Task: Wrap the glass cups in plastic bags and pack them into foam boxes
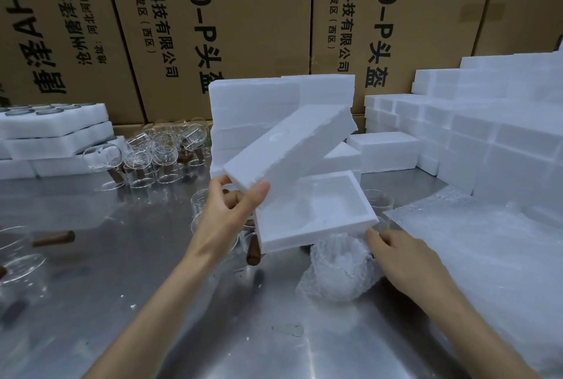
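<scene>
While brown cartons (213, 19) printed with black characters fill the whole top of the frame, a steel desk (128, 302) spreads across the bottom. White foam boxes (487, 135) are stacked in steps at the right, a shorter stack (274, 104) stands at centre, and foam trays (51, 138) (some holding cups) sit at the left edge. A sheet pile of bubble wrap (475, 256) lies at the lower right. Loose glass cups (164, 150) with wooden handles crowd the desk left of centre.

At mid-frame the left hand (231, 211) holds a foam lid (289, 150), tilted, thumb on top and fingers beneath its lower corner: a pinching grip. Just below it an open foam box (310, 220) is tipped toward the camera, its cavity showing. The right hand (405, 260) has relaxed fingers, grasping nothing, fingertips near the box's lower right corner. Between the hands, below the box, a wrapped cup (338, 272) rests on the desk.
</scene>
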